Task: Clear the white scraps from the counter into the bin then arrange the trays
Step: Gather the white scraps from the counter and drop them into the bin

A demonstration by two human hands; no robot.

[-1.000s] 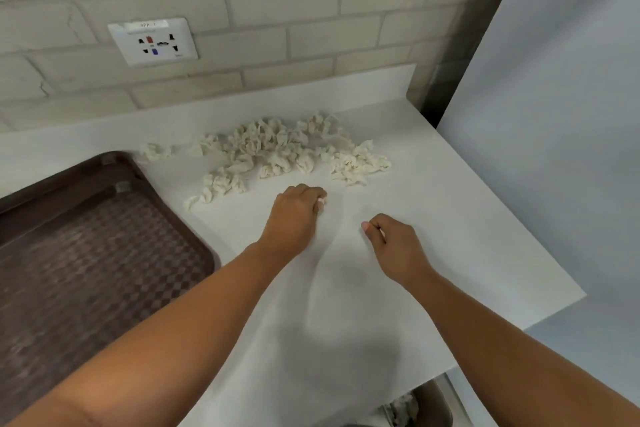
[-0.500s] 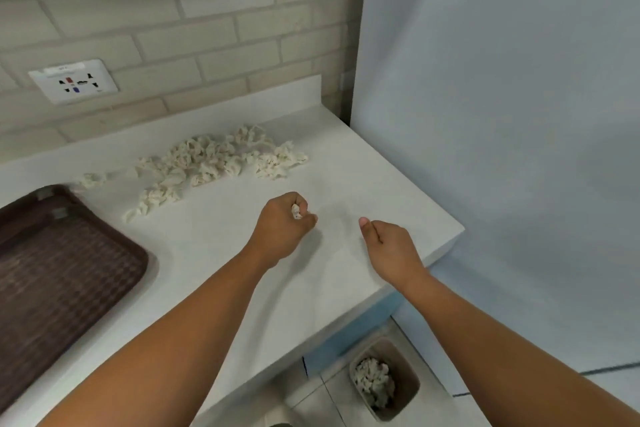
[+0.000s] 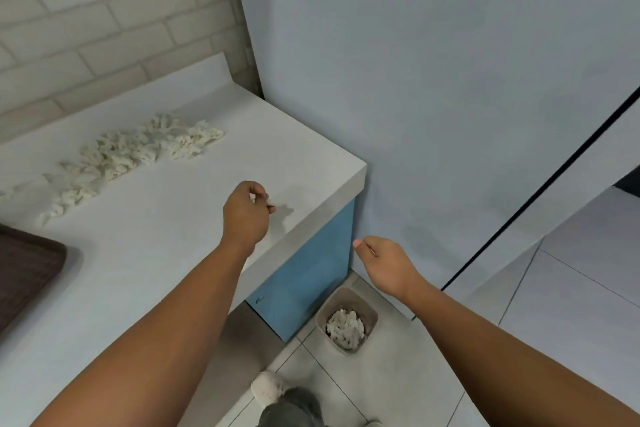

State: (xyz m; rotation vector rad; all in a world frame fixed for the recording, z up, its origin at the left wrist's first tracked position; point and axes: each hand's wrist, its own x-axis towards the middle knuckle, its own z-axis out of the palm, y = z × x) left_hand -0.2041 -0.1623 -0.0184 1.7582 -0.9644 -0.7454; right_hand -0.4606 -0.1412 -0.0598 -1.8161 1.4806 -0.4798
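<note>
A long pile of white scraps (image 3: 138,149) lies on the white counter (image 3: 156,239) near the brick wall. My left hand (image 3: 247,215) hovers over the counter's right end, fingers curled round a few white scraps that show between them. Past the counter's edge, my right hand (image 3: 384,258) hangs in the air above the floor with its fingers curled and thumb pressed to the forefinger; nothing shows in it. A small beige bin (image 3: 320,314) stands on the floor below, holding white scraps. A dark brown tray (image 3: 24,270) sits at the left edge.
A blue cabinet front (image 3: 304,270) runs under the counter beside the bin. A tall pale panel (image 3: 433,97) closes off the right side. My foot in a light slipper (image 3: 268,388) stands on the tiled floor.
The view has swung right and down, bringing the bin fully into sight. Both hands have moved right, away from the pile; the right hand has passed the counter's edge.
</note>
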